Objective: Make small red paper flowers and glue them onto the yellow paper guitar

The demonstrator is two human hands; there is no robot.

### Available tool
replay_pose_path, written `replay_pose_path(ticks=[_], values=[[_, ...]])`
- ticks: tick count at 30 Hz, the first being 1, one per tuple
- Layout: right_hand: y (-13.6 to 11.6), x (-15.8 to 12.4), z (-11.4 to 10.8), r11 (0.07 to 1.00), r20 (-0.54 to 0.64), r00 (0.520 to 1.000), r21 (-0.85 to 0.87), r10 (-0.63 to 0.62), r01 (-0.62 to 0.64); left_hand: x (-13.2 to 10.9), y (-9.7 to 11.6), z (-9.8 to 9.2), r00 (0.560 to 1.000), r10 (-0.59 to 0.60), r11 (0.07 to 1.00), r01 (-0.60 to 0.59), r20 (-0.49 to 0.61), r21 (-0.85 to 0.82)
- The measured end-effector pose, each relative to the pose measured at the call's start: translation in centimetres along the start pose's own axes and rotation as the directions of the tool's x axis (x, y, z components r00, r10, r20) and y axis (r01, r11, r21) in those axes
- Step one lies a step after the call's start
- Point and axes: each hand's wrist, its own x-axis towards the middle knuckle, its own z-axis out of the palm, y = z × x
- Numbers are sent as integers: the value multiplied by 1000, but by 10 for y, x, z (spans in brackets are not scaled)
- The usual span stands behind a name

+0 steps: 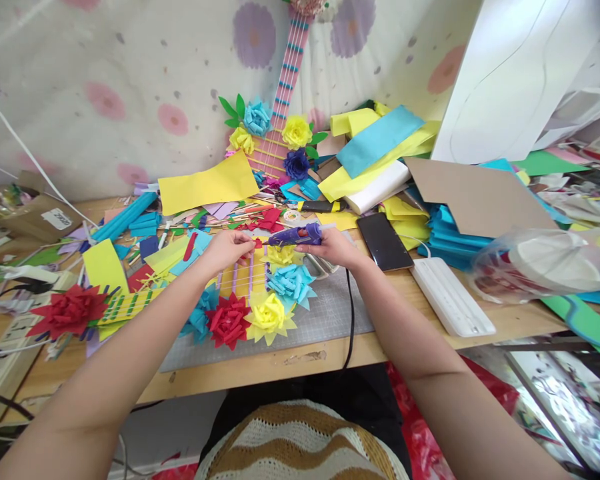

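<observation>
My right hand (pixel 330 248) is wrapped round a purple glue gun (pixel 295 235), its nozzle pointing left. Facing that nozzle, my left hand (pixel 233 250) pinches a small red piece (pixel 258 245). Below both hands a yellow paper guitar body with purple strips (pixel 240 279) lies on the grey cutting mat (pixel 325 313). Paper flowers sit round its lower edge: a red flower (pixel 229 321), a yellow flower (pixel 270 316) and a blue flower (pixel 293 285), with another blue flower at the left. One more yellow flower is partly hidden under the glue gun.
A phone (pixel 385 241) and a white power strip (pixel 451 295) lie at the right. A pink paper guitar (pixel 280 100) stands behind. Coloured paper and a brown board (pixel 485 197) cover the back. A black cable (pixel 351 320) hangs over the front edge.
</observation>
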Motion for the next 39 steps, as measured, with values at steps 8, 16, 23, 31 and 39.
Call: replay_pose_path(ticks=[8,16,23,31,39], values=[[0,-1,-1,998,24,1000,-58,18,-16,-1,4,1,1000,-5,1000,5,-4,1],[0,-2,-1,997,-8,999,64,50,-49,-1,6,-2,1000,-16,1000,16,6,-16],[7,1,7,825,-99,946,522,310,-216,29,-22,-16,982,21,983,-55,-190,-177],[21,8,19,609,-173,848,767,501,-203,41,-37,-19,969,44,987,-80,-241,-141],[25,7,22,558,-160,830,805,534,-203,26,-30,-20,988,82,989,-65,-130,135]])
